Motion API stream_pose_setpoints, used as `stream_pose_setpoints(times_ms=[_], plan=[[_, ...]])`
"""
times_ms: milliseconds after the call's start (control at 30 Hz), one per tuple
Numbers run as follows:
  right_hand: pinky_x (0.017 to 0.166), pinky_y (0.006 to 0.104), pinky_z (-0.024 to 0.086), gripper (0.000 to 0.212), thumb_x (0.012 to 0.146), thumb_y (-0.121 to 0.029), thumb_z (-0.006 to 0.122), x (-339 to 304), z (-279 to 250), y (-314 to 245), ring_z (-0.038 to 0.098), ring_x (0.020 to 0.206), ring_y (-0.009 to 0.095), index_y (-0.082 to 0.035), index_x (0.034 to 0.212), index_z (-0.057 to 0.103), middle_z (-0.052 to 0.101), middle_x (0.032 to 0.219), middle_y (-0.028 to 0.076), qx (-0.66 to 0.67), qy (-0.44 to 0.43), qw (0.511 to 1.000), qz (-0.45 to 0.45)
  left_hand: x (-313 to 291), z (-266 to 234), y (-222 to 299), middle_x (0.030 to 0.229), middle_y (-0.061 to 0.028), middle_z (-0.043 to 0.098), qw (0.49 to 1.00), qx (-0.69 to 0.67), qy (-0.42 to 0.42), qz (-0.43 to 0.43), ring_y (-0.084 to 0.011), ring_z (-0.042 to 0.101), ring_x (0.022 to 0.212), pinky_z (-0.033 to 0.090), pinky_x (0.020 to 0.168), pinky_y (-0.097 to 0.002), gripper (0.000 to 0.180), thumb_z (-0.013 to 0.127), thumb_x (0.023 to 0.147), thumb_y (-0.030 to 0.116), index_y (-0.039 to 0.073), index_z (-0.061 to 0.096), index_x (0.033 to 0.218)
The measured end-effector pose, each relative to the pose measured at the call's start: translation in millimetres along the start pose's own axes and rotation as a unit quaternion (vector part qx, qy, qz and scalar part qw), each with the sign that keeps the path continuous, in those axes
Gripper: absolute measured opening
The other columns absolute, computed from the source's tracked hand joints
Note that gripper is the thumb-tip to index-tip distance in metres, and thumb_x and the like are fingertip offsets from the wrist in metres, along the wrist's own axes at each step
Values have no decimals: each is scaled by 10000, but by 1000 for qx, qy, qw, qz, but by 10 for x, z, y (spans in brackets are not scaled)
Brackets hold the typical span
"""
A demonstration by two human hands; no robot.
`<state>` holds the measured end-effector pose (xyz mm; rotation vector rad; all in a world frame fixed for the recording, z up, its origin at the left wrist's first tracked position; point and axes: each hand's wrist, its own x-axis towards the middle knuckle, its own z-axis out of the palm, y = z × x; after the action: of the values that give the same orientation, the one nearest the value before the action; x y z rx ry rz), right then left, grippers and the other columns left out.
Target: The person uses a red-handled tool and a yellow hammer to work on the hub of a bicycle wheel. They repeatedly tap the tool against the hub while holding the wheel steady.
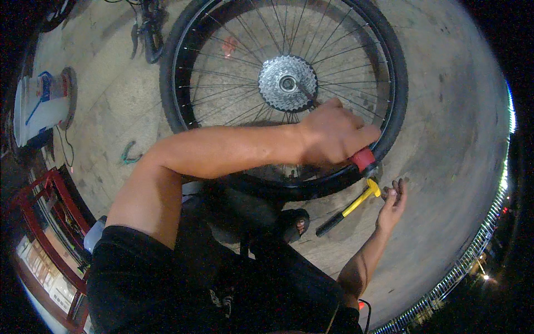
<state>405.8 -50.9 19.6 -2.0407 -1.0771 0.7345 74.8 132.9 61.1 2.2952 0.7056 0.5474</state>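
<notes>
My left hand [334, 133] is closed around a tool with a red handle [364, 159]. From the fist its dark shaft runs toward the middle of a silver cassette [278, 69]; the tool's exact kind is hidden by the hand. The cassette sits at the hub of a spoked bicycle wheel with a black tyre [397, 67], which my left forearm crosses. Off to the right, my right hand [392, 203] is held with its fingers apart and nothing visible in it. Beside it on the floor lies a hammer [353, 206] with a yellow head and black grip.
A white bucket [44, 103] with blue and red markings stands at the left. Part of a black bicycle [150, 33] shows at the upper left. A red metal frame [53, 195] is at the lower left, and a green curved piece [129, 155] lies on the concrete floor.
</notes>
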Motion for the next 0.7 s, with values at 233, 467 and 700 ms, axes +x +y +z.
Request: stream_pose_setpoints(times_ms=[233, 467, 700], plan=[[914, 349, 508, 472, 1011, -228, 535, -46, 61, 88, 593, 1093, 217, -31, 1429, 440, 556, 1347, 187, -22, -4, 1000, 14, -13, 1, -146, 1001, -77, 659, 998, 4, 60, 2, -320, 653, 937, 446, 795, -471, 700, 779, 619, 293, 164, 494, 1245], [917, 342, 505, 469, 1010, -229, 538, -43, 81, 146, 589, 1102, 217, -35, 1426, 441, 567, 1340, 174, -27, -9, 1000, -3, -72, 69, -109, 1149, -137, 563, 975, 63, 209, 51, -327, 599, 985, 424, 817, -492, 589, 748, 677, 280, 196, 544, 1223], [918, 345, 508, 478, 1006, -222, 546, -54, 92, 146, 586, 1150, 231, -20, 1424, 435, 567, 1343, 183, -20, -22, 1000, 8, -85, 251, -196, 1114, -86, 577, 968, 93, 217, 84, -298, 582, 1006, 408, 812, -481, 402, 671, 762, 250, 249, 558, 1148]])
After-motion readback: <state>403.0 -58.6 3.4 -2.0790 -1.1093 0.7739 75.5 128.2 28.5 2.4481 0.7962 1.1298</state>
